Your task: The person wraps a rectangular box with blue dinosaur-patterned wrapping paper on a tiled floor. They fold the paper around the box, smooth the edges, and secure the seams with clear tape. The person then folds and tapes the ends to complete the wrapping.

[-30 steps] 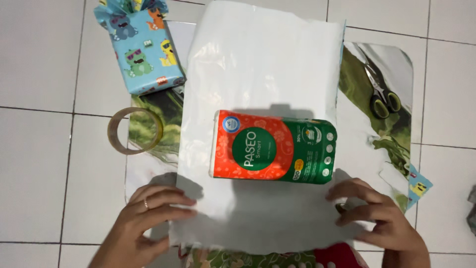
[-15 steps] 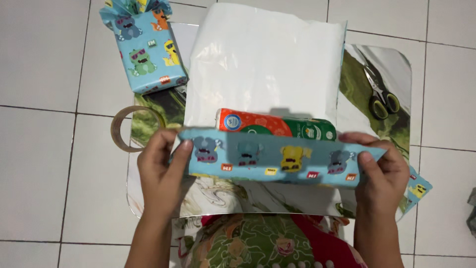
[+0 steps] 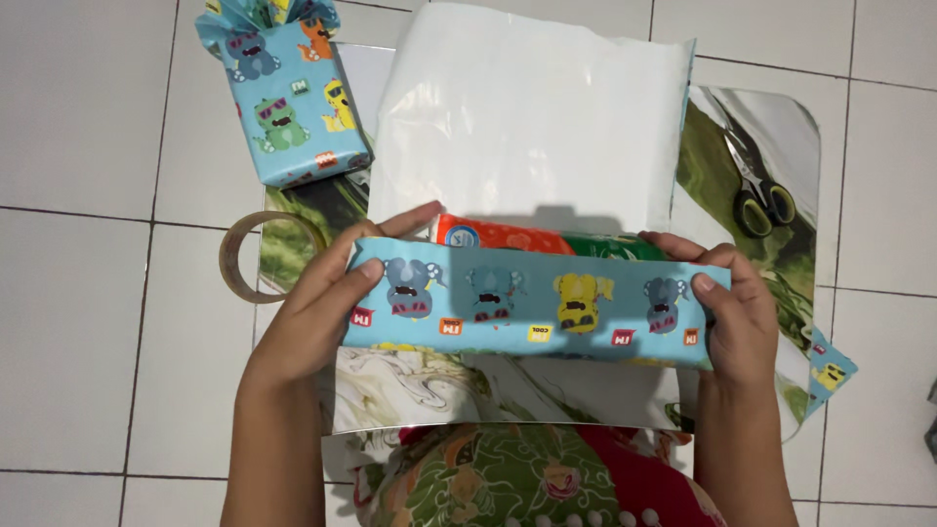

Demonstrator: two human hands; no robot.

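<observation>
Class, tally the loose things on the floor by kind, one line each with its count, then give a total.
Wrapping paper sheet: 1
Tissue pack: 1
Wrapped parcel: 1
Tape roll: 1
Scissors: 1
Paper scrap: 1
Printed mat: 1
Total: 7

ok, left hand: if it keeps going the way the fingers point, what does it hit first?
The left hand points up and right, over the edge of the folded wrapping paper. First in line is probably the orange-and-green tissue pack just behind that fold, then the white paper sheet. Depth is unclear.
</observation>
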